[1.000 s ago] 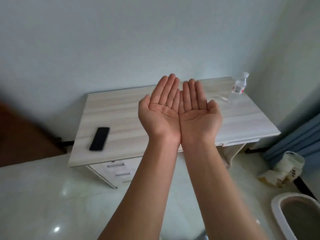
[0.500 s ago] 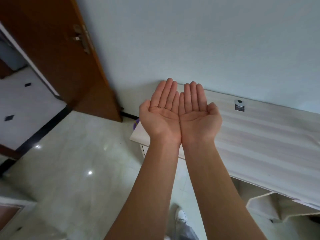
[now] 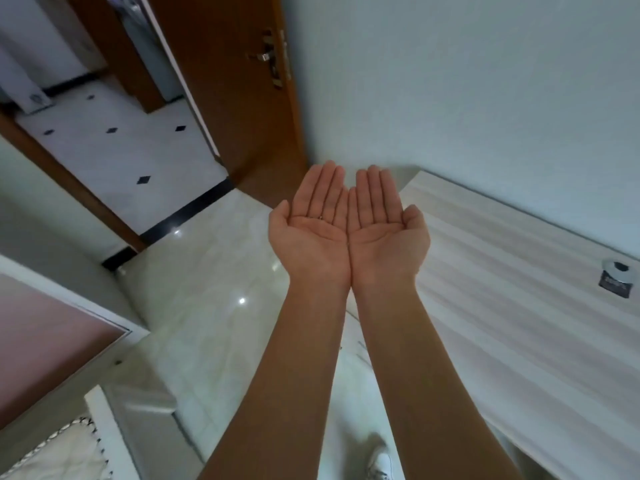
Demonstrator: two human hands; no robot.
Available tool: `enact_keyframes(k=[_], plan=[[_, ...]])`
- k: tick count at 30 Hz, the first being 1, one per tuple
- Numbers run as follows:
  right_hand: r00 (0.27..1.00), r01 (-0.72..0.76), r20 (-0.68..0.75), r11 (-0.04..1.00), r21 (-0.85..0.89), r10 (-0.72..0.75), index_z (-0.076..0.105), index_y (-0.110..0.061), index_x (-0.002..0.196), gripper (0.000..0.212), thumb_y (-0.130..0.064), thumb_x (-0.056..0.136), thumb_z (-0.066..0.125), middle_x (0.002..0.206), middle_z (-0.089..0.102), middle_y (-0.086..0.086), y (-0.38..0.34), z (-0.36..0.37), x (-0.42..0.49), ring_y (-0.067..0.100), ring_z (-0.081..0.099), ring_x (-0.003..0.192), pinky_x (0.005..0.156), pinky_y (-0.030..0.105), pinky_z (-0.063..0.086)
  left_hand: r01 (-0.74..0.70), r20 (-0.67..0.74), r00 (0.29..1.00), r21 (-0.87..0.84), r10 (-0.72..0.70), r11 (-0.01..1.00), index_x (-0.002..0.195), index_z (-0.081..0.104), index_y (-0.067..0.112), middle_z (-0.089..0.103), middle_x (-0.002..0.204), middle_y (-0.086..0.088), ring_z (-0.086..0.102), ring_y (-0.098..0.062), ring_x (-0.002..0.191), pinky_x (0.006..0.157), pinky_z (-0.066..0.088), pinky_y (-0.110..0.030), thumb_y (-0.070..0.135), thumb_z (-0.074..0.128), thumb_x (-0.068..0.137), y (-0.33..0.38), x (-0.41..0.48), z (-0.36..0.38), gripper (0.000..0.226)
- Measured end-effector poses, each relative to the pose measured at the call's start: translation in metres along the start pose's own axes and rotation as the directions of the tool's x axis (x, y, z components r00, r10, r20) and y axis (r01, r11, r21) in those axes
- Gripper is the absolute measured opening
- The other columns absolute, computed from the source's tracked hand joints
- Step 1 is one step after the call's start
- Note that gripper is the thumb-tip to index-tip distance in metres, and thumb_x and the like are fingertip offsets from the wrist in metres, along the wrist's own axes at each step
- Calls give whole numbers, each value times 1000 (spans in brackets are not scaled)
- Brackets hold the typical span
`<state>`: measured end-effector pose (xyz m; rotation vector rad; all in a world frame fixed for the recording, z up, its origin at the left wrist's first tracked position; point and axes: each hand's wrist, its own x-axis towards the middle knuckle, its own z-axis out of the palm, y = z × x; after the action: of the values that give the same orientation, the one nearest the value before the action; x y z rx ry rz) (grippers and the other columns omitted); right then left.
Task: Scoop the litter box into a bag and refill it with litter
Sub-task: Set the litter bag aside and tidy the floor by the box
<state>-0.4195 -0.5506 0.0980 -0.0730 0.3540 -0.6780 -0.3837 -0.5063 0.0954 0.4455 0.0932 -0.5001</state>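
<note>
Pale striped desk point(image 3: 519, 306), brown door point(image 3: 235, 98)

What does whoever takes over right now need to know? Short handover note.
Left hand: open, palm up, holding nothing.
Right hand: open, palm up, empty, its edge against the left hand.
The job's things: none in view; only a desk, a wooden door and the floor show.
Done: nothing that the view shows.
Left: the whole job, scooping through refilling.
</note>
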Motion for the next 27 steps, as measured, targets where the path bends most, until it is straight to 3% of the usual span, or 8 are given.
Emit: enact_keyframes(k=[8,13,23,27], plan=[[984,-157,62,981,-115,164,64,0,123,56,-34,107,23,120,70,17,103,31,23,27,69,109,95,36,54,-192,-59,981,-96,187,977,124,63,-2,69,124,-19,62,-32,124,113,42,-43,31,22,104,95,39,-29,56],[984,-155,66,976,-155,167,66,-1,118,57,-36,106,24,115,72,16,174,41,53,29,66,115,107,41,46,-201,-79,978,-111,193,973,120,65,-1,69,122,-19,63,-31,122,115,40,-45,30,23,104,150,82,-58,55],[981,-148,109,980,-130,163,67,-1,111,55,-34,107,23,109,73,15,310,95,113,28,66,109,106,39,46,-192,-49,981,-83,189,978,126,61,-3,64,132,-21,60,-32,125,113,42,-42,30,22,105,275,178,-84,55],[978,-161,111,976,-147,178,67,-1,114,55,-34,107,23,113,72,15,347,113,142,28,65,116,105,39,47,-203,-44,979,-96,199,974,125,62,-3,65,130,-21,62,-32,124,113,42,-43,31,23,104,308,220,-90,55]])
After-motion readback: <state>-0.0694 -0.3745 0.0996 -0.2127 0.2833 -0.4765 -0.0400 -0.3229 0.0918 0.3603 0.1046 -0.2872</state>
